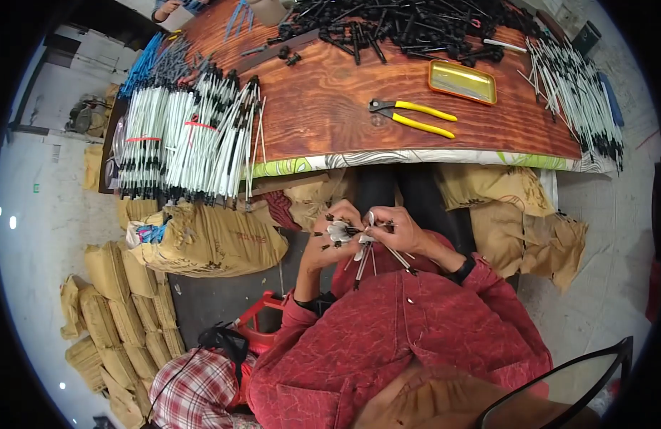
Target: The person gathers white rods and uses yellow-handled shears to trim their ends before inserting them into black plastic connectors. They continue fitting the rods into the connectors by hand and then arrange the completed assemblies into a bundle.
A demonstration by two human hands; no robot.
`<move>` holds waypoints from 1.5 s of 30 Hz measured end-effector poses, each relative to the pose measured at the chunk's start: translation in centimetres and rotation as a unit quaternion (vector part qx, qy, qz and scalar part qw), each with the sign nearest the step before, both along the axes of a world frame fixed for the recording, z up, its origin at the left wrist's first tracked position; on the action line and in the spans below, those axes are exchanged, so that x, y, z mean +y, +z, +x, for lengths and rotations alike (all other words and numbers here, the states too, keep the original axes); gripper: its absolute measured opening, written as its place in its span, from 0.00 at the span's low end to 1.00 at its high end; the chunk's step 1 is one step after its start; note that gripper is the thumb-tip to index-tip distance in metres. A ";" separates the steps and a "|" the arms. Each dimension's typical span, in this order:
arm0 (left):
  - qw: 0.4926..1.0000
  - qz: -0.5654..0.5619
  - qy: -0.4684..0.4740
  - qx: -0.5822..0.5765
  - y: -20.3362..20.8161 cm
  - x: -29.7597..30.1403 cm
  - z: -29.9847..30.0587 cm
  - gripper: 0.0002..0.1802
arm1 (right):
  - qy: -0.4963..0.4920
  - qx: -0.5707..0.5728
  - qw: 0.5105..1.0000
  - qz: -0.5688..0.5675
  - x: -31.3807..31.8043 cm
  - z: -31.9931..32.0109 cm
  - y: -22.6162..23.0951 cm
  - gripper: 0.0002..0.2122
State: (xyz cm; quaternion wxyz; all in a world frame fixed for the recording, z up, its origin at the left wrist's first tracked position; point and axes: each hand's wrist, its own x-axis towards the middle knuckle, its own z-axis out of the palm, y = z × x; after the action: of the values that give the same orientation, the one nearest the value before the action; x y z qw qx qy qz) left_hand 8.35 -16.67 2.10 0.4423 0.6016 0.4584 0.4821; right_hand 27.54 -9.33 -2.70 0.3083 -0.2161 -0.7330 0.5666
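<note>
Over my lap, below the table's near edge, both hands meet at a cluster of thin white rods with black tips [364, 263]. My left hand [323, 247] is closed around the cluster, and several black tips fan out past its fingers. My right hand [405, 230] pinches at the same cluster from the other side, its fingertips close to the left ones. Some rods slant down toward my red jacket. Pale material [338, 231] shows between the hands, too small to name. Where the fingers meet, the details are partly hidden.
Yellow-handled pliers [416, 119] and an orange-rimmed yellow tray [433, 89] lie on the wooden table [309, 121]. Bundled white rods [180, 143] stand left, more rods [577, 93] right, black parts [416, 25] at the back. Brown paper packages [216, 243] flank my legs. Another person's hand [170, 7] shows far left.
</note>
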 end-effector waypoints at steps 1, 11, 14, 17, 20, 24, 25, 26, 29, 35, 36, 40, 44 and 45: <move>1.000 0.001 0.002 0.015 -0.4 0.3 0.0 0.13 | -0.017 0.014 1.000 0.006 0.1 0.0 -0.7 0.07; 0.990 -0.127 0.057 -0.023 -1.7 -0.1 1.3 0.17 | -0.057 0.030 0.998 -0.008 0.1 0.8 -2.8 0.08; 0.987 -0.131 0.055 -0.078 -4.7 1.7 1.2 0.17 | -0.073 0.029 0.997 0.020 1.8 0.6 -7.0 0.09; 0.982 -0.154 0.066 -0.081 -9.1 3.1 1.1 0.15 | -0.077 0.026 0.997 -0.005 3.4 -0.3 -12.7 0.11; 0.984 -0.122 0.095 -0.083 -12.2 3.6 1.1 0.15 | -0.061 0.022 0.997 -0.043 3.8 -0.1 -14.7 0.10; 0.993 -0.066 0.054 -0.078 -13.1 3.7 1.1 0.14 | -0.055 0.027 0.996 -0.058 3.4 0.3 -15.5 0.10; 0.997 -0.045 0.049 -0.049 -13.1 3.7 1.1 0.14 | -0.055 0.028 0.996 -0.061 3.3 0.4 -15.6 0.10; 0.999 -0.023 0.044 -0.021 -13.0 3.9 1.0 0.13 | -0.056 0.028 0.996 -0.063 3.3 0.4 -15.7 0.10; 0.999 0.010 0.032 0.007 -13.6 4.4 0.9 0.12 | -0.050 0.031 0.997 -0.053 3.8 0.6 -15.6 0.10; 0.999 0.025 0.008 0.023 -14.2 5.0 0.5 0.15 | 0.000 0.003 1.000 -0.030 4.9 1.0 -15.5 0.05; 0.999 0.023 0.008 0.023 -14.2 5.1 0.5 0.15 | -0.001 0.005 1.000 -0.027 5.0 1.0 -15.6 0.05; 0.996 0.067 -0.042 0.034 -14.3 5.9 0.5 0.12 | -0.008 -0.014 0.998 -0.060 5.1 1.2 -16.0 0.05; 0.997 0.061 -0.006 0.049 -14.8 5.9 0.9 0.12 | -0.015 -0.009 0.999 -0.051 5.3 1.4 -16.3 0.05; 0.997 0.062 -0.001 0.049 -14.8 5.9 1.0 0.12 | -0.017 -0.002 0.999 -0.037 5.3 1.4 -16.4 0.05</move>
State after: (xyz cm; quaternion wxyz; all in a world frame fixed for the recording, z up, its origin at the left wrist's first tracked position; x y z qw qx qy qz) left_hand 9.32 -10.79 -12.66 0.3819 0.6513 0.4477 0.4791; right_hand 28.98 -4.00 -19.11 0.3082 -0.2405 -0.7080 0.5881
